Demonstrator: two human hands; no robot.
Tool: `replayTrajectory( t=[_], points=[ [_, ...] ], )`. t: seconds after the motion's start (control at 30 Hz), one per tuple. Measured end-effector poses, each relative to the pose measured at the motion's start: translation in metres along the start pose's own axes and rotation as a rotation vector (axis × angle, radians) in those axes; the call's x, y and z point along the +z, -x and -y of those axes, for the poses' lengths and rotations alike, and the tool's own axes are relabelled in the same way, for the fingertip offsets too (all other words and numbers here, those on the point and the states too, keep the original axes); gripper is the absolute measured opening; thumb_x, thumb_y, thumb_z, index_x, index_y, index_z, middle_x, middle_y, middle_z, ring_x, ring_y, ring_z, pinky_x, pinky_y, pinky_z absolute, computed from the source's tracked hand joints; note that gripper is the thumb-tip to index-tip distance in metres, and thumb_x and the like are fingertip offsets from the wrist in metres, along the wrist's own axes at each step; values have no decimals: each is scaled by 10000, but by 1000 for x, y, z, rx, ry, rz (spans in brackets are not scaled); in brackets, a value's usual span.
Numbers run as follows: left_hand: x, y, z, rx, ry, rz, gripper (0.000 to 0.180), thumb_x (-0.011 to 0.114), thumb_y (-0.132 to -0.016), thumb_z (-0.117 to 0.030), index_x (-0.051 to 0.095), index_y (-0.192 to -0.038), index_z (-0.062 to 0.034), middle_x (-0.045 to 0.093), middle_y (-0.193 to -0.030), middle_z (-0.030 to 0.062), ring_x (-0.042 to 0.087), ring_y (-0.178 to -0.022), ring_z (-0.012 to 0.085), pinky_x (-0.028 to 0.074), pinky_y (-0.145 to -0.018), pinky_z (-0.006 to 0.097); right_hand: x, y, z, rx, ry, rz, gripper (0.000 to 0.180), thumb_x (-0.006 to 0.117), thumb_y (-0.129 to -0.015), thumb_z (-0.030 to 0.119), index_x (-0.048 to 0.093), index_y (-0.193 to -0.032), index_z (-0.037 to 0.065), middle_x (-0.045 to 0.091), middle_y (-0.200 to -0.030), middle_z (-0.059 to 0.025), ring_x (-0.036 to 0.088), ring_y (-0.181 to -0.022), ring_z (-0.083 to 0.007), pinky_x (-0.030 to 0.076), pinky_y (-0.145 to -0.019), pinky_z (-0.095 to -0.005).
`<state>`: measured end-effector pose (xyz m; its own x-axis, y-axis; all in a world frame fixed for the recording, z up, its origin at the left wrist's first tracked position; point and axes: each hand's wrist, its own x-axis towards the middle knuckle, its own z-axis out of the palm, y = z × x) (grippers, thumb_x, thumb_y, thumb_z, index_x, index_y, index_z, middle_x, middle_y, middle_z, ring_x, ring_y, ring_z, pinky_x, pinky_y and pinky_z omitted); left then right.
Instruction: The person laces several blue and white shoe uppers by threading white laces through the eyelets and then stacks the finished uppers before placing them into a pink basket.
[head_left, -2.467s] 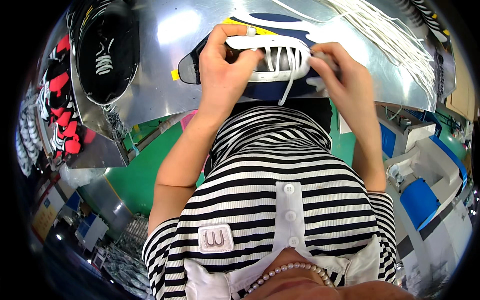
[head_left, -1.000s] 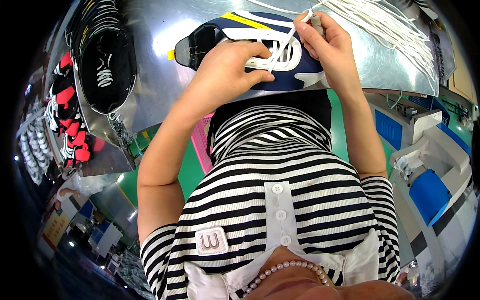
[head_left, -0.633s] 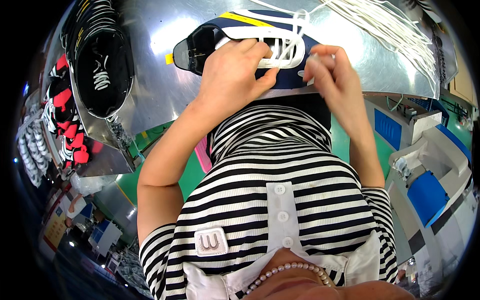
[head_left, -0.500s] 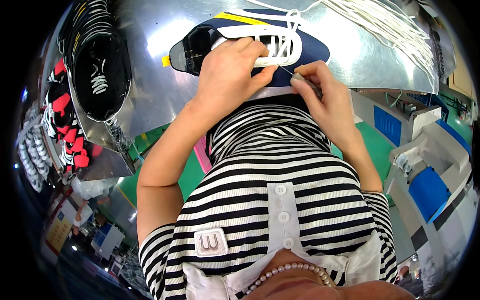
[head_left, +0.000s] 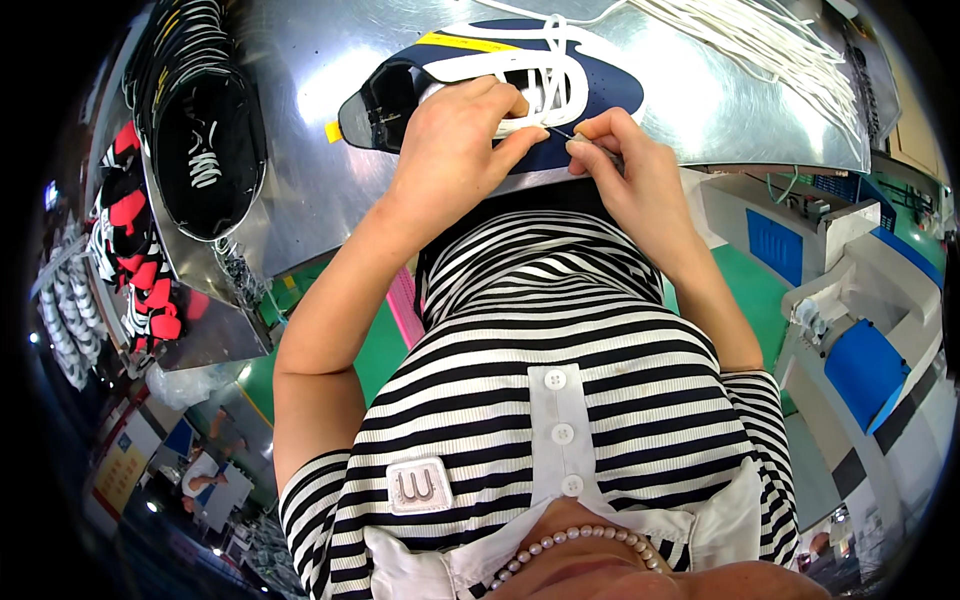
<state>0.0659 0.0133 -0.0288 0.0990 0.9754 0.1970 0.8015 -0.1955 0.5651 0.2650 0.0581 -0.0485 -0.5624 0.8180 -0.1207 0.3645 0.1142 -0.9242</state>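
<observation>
A navy shoe upper (head_left: 615,92) with a white lace panel and a yellow stripe lies on its side on the metal table, toe to the right. White lace (head_left: 553,75) is threaded through part of its panel and loops loosely over it. My left hand (head_left: 455,130) pinches the near edge of the lace panel, fingertips tucked into the opening. Closed round the end of a thin metal tool (head_left: 566,134), my right hand (head_left: 630,175) points it left at the eyelet edge. The tool's tip is too small to make out.
A bundle of white laces (head_left: 750,45) lies at the table's far right. Black shoe uppers (head_left: 205,150) are stacked along the left, with red, black and white pieces (head_left: 140,250) beside them. A grey and blue machine or cart (head_left: 850,290) stands to the right.
The shoe upper's toe end has shifted slightly left. My right hand has moved a little left and away from me with the thin tool. My left hand keeps its pinch.
</observation>
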Motion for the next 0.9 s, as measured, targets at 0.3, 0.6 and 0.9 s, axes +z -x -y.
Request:
replayTrajectory(
  t=[0.3,0.6,0.9],
  points=[
    [0,26,-15,-184,197,-16,220,759,-773,-129,636,-898,3,655,-848,149,648,-751,312,510,-664,365,27,-11,12,146,-349,32,175,602,-927,103,490,-970,-23,682,-728,-116,681,-678,-165,508,-624,-291],
    [-12,31,-4,135,-297,-195,142,760,-740,-55,643,-819,-40,557,-705,64,544,-638,243,440,-563,341,-62,-8,8,57,247,-63,247,727,-850,189,662,-1048,57,720,-896,-98,679,-707,-196,518,-618,-302],
    [-10,36,-5,164,-338,-209,142,746,-729,-55,646,-830,-61,544,-698,54,550,-659,237,431,-581,339,8,-52,51,-362,785,283,233,649,-871,142,638,-1091,64,707,-883,-116,660,-705,-286,515,-628,-343]
  ],
)
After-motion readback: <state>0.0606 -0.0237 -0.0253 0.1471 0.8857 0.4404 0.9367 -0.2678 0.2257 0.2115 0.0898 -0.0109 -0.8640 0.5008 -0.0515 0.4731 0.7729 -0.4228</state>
